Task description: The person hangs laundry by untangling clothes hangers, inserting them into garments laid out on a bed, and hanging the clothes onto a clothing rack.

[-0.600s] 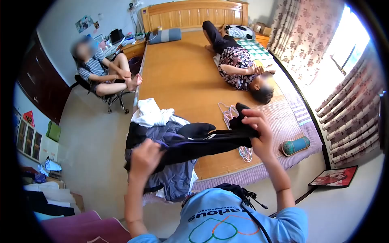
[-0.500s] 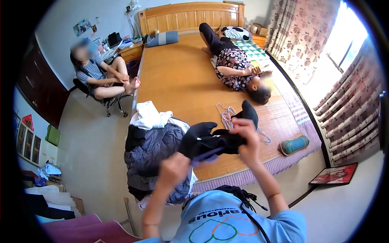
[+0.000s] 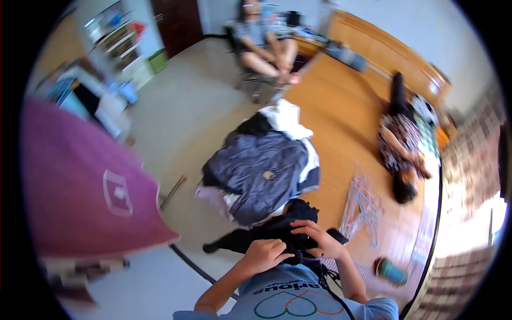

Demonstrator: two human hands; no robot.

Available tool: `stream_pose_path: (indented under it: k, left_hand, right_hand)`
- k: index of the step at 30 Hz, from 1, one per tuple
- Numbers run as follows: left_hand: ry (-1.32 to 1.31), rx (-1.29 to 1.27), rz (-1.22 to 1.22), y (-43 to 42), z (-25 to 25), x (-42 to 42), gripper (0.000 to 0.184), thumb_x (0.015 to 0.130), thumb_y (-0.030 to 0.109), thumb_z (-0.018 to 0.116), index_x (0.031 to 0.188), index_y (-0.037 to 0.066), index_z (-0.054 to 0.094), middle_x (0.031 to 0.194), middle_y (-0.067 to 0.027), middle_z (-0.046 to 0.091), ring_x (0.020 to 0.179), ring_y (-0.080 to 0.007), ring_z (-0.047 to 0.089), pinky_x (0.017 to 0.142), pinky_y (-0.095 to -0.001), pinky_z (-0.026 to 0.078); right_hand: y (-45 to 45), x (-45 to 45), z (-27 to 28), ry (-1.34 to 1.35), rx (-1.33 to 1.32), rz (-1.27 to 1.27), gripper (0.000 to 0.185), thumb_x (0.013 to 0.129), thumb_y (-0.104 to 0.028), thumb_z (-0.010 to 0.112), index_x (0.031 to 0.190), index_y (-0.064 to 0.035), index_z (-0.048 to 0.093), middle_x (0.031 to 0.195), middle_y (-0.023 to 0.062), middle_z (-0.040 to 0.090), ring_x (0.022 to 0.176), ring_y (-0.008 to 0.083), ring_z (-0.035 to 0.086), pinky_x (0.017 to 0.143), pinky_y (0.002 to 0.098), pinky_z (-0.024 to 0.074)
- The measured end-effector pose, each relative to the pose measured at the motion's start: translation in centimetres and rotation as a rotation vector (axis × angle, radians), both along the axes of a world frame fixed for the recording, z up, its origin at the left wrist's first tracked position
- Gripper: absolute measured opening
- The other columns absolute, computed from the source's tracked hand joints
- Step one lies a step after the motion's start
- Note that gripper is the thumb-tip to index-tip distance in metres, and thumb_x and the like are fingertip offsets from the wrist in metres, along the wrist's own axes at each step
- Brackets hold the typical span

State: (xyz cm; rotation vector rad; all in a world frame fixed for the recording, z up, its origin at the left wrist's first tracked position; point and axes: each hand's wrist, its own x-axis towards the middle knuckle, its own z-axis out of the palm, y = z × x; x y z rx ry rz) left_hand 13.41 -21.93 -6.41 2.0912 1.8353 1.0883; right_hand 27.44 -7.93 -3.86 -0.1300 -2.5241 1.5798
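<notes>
A bunched black garment (image 3: 274, 230) with rounded, sock-like ends lies across both hands, close to my blue shirt; its exact kind I cannot make out. My left hand (image 3: 265, 255) is closed on its lower edge, fingers together. On the other side my right hand (image 3: 320, 240) grips it with bent fingers over the top. One narrow end of the black cloth sticks out to the left. Just beyond is a heap of clothes (image 3: 261, 160), mostly dark grey with white cloth (image 3: 285, 117) on top, at the bed's corner.
Hangers (image 3: 362, 208) lie on the bed (image 3: 330, 122) beside a green roll (image 3: 392, 271). One person (image 3: 402, 144) lies on the bed; another (image 3: 261, 45) sits on a chair at its far left. A purple cover (image 3: 90, 181) fills the left foreground.
My view has swung left, putting the clothes heap nearer the middle. Both hands have come down closer to my body with the black garment, which was raised and stretched between them.
</notes>
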Motion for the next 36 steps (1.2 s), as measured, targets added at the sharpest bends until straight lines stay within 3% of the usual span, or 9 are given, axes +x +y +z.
stream_pose_path:
  k: [7,11,17,19,24,29,31,33,36]
  left_hand:
    - [0.062,0.025,0.680,-13.1,4.1,4.3,0.030,0.058,0.028,0.066,0.054,0.009,0.044,0.053,-0.0026,0.042,0.047,-0.0168,0.046,0.040,-0.0262,0.035]
    - [0.297,0.148,1.093,-19.7,8.5,6.0,0.033,0.046,0.027,0.071,0.053,0.009,0.045,0.047,-0.0028,0.038,0.039,-0.0185,0.041,0.035,-0.0277,0.030]
    - [0.393,0.103,1.506,-23.6,8.6,4.9,0.031,0.048,0.026,0.071,0.056,0.008,0.047,0.048,-0.0042,0.041,0.042,-0.0213,0.043,0.037,-0.0296,0.030]
    - [0.293,0.064,1.649,-23.7,6.2,3.0,0.029,0.050,0.025,0.070,0.057,0.008,0.048,0.051,-0.0064,0.043,0.045,-0.0242,0.044,0.040,-0.0328,0.031]
    - [-0.043,0.099,1.490,-22.0,3.9,-5.7,0.027,0.054,0.018,0.072,0.057,0.004,0.049,0.052,-0.0104,0.045,0.045,-0.0292,0.045,0.040,-0.0322,0.036]
    - [-0.658,-0.024,1.180,-21.0,5.8,-15.6,0.021,0.069,0.015,0.060,0.068,0.000,0.045,0.053,-0.0091,0.040,0.050,-0.0098,0.035,0.046,-0.0235,0.032]
    - [-0.804,-0.089,1.111,-21.1,3.7,-19.0,0.022,0.073,0.016,0.057,0.080,-0.003,0.048,0.068,-0.0102,0.049,0.066,-0.0105,0.043,0.059,-0.0239,0.037]
    - [-0.971,0.067,0.999,-20.1,2.5,-22.5,0.020,0.076,0.016,0.055,0.077,-0.001,0.046,0.064,-0.0088,0.047,0.061,-0.0094,0.041,0.053,-0.0242,0.035]
    - [-0.754,0.118,1.117,-18.2,1.8,-27.7,0.020,0.076,0.017,0.054,0.076,-0.001,0.046,0.063,-0.0112,0.048,0.058,-0.0149,0.045,0.053,-0.0276,0.037]
  right_hand:
    - [-4.9,-5.6,1.5,0.043,-0.376,0.716,0.046,0.062,0.002,0.054,0.107,-0.0009,0.045,0.116,0.0184,0.038,0.110,0.0322,0.036,0.091,0.0383,0.0270]
    - [-8.8,-10.6,6.5,0.320,-0.099,1.090,0.048,0.065,-0.003,0.058,0.110,-0.0026,0.042,0.116,0.0164,0.037,0.108,0.0321,0.037,0.088,0.0363,0.0308]
    - [-14.3,-18.3,8.8,0.544,0.409,0.836,0.052,0.056,-0.013,0.068,0.103,-0.0040,0.047,0.104,0.0126,0.046,0.091,0.0288,0.047,0.075,0.0343,0.0409]
    - [-14.8,-21.9,6.8,0.532,0.461,0.758,0.047,0.054,-0.015,0.069,0.095,-0.0047,0.050,0.084,0.0095,0.049,0.076,0.0249,0.052,0.061,0.0304,0.0446]
    - [-14.0,-30.9,0.5,0.660,0.598,0.549,0.032,0.060,-0.028,0.066,0.079,-0.0063,0.051,0.071,0.0068,0.045,0.063,0.0233,0.050,0.053,0.0299,0.0426]
    - [-12.6,-38.2,-0.4,0.691,0.528,0.337,0.024,0.063,-0.021,0.064,0.061,-0.0061,0.045,0.060,0.0065,0.040,0.053,0.0227,0.046,0.045,0.0317,0.0380]
    - [-12.1,-42.1,-1.2,0.722,0.583,0.294,0.020,0.067,-0.015,0.060,0.060,-0.0047,0.044,0.059,0.0085,0.037,0.051,0.0239,0.044,0.044,0.0333,0.0364]
    - [-11.3,-46.4,-1.0,0.724,0.593,0.179,0.013,0.070,-0.014,0.055,0.066,-0.0054,0.046,0.063,0.0080,0.040,0.054,0.0233,0.048,0.048,0.0327,0.0403]
    - [-8.0,-53.2,-0.6,0.740,0.588,0.061,0.009,0.071,-0.012,0.054,0.071,-0.0050,0.048,0.068,0.0078,0.044,0.060,0.0235,0.050,0.050,0.0322,0.0418]
